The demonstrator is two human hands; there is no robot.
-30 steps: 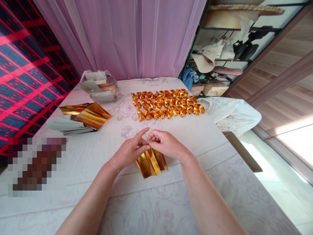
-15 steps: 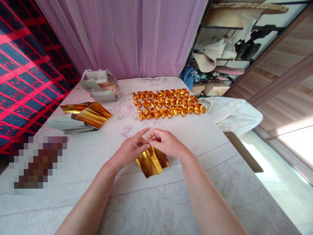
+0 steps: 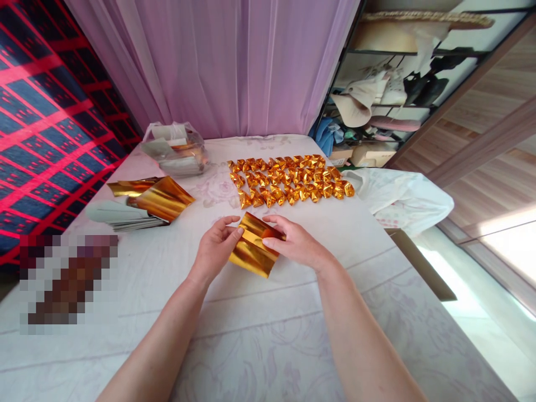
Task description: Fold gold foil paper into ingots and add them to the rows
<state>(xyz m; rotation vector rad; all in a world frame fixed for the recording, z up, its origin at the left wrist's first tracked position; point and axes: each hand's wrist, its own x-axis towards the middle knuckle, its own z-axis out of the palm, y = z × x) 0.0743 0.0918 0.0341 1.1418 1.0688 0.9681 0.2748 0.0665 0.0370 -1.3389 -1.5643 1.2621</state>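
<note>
Between my two hands is a sheet of gold foil paper (image 3: 254, 254), creased with a raised fold running across it. My left hand (image 3: 216, 244) pinches its left edge, thumb on top. On the opposite edge, my right hand (image 3: 293, 239) grips the paper with the thumb over it and the fingers behind. Beyond my hands, several folded gold foil pieces (image 3: 288, 180) sit in rows on the table. Off to the left lies a fanned stack of gold foil sheets (image 3: 163, 200), some showing their pale backs.
A clear plastic bag (image 3: 178, 151) holding more sheets stands at the table's back left. The table's cover (image 3: 259, 346) is pale and floral. Past the right edge are a white bag (image 3: 406, 198) and a shelf (image 3: 377, 106) with shoes and a hat. A pixelated patch covers the left.
The gold foil sheet has turned, so its raised fold now runs more sideways. My hands have moved apart from its top edge to its opposite side edges.
</note>
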